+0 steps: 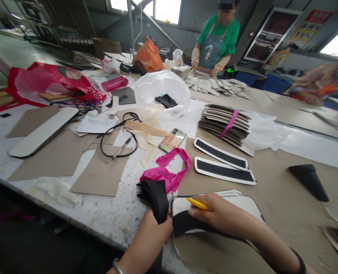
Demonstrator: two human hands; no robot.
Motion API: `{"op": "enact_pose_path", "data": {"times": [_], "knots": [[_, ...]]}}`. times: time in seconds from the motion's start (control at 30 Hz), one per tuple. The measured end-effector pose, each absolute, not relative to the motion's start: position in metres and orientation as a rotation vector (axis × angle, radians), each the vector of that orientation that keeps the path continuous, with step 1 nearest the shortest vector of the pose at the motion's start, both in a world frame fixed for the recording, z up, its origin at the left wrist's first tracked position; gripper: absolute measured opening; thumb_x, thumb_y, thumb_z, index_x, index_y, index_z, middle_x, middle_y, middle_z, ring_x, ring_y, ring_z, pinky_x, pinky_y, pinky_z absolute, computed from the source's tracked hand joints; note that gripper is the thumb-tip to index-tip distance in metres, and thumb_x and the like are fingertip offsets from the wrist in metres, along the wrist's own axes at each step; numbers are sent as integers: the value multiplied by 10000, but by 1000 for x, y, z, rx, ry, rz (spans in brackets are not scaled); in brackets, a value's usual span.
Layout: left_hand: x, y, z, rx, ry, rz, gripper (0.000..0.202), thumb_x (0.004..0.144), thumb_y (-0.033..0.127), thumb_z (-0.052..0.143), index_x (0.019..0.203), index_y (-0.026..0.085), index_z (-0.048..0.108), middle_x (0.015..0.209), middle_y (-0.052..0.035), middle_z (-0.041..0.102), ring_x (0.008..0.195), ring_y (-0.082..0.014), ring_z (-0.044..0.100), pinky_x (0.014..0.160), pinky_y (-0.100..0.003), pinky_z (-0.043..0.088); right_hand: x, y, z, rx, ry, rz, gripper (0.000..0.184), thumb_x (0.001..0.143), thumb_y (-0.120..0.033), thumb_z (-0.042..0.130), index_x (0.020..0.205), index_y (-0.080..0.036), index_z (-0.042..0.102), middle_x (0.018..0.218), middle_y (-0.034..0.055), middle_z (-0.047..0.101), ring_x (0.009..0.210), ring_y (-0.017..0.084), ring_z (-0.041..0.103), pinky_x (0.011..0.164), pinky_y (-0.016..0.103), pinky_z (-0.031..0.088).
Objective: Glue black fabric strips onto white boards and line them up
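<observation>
Well, a long white work table [111, 217] stands in a workshop, partly covered with brown paper [274, 198]. The left hand [153, 238] is closed around a bundle of black strips [154, 199]. The right hand [220, 215] pinches a yellow pencil [196, 204] and presses a black strip [186, 222] on a white-edged panel [214, 201]. Printing on a red bag [54, 83] is unreadable. A pink cloth strip [165, 171] lies just beyond the hands, and the table's near edge runs close beside the left hand.

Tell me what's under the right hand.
The right hand pinches a yellow pen and lies on a black strip over a white panel. The parts of the strip and panel beneath the palm are covered and cannot be seen.
</observation>
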State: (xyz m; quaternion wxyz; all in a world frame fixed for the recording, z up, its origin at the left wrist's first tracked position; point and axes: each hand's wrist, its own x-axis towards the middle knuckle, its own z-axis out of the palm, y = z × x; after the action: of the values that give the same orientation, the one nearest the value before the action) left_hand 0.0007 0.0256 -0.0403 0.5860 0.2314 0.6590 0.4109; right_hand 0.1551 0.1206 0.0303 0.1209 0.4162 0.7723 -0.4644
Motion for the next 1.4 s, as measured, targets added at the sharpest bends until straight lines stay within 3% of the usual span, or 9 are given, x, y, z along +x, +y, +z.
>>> {"op": "enact_pose_path", "data": {"times": [0.13, 0.4, 0.83, 1.17, 1.4], "knots": [[0, 25, -39, 580, 1505, 947, 133, 605, 271, 570, 659, 161, 518, 419, 68, 429, 384, -89, 384, 404, -201, 299, 151, 122, 25, 1327, 2330, -971, 208, 825, -328, 483, 701, -182, 566, 643, 15, 586, 554, 121, 474, 512, 224, 280], [-2, 27, -30, 625, 1512, 912, 146, 627, 279, 588, 638, 151, 520, 456, 59, 439, 427, -94, 401, 424, -200, 316, 153, 118, 23, 1322, 2344, -831, 232, 848, -330, 468, 732, -186, 609, 699, 61, 649, 602, 161, 552, 518, 236, 282], [0, 26, -38, 622, 1517, 919, 141, 616, 289, 560, 667, 166, 510, 437, 60, 447, 392, -100, 405, 410, -210, 326, 155, 118, 13, 1364, 2346, -852, 251, 862, -301, 435, 790, -164, 632, 752, 95, 664, 653, 185, 592, 546, 239, 320], [-4, 25, -24, 754, 1494, 871, 196, 734, 339, 514, 667, 155, 529, 482, 22, 489, 477, -129, 454, 489, -228, 367, 156, 116, 14, 1405, 2370, -868, 265, 862, -295, 423, 769, -169, 636, 729, 91, 665, 630, 178, 586, 524, 243, 304], [-4, 28, -36, 766, 1589, 847, 176, 709, 334, 505, 676, 161, 511, 471, 38, 474, 440, -124, 449, 449, -228, 354, 158, 117, 10, 1423, 2365, -908, 225, 834, -277, 458, 759, -177, 644, 681, 61, 653, 562, 142, 547, 495, 225, 290]]}}
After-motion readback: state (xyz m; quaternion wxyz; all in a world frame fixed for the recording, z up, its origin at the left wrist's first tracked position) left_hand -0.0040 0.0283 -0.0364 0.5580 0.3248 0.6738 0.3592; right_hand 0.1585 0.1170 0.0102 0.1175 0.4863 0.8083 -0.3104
